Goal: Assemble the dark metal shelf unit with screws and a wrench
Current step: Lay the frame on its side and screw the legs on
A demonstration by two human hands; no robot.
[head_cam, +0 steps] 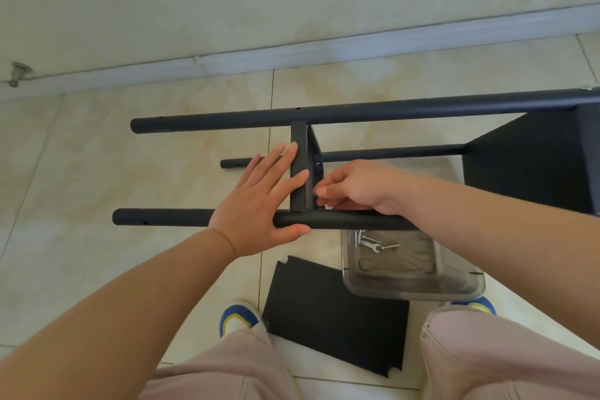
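The dark metal shelf unit lies on its side on the tiled floor, its round posts running left to right. A middle shelf panel stands on edge between the near and far posts. My left hand lies flat with straight fingers against that panel, its thumb on the near post. My right hand is curled at the panel's right side where it meets the near post; its fingertips pinch something small that I cannot make out. A small wrench and loose screws lie in a clear plastic box.
A spare dark shelf panel lies flat on the floor between my feet. Another fitted panel stands at the right end of the unit. The wall and its baseboard run close behind the far post.
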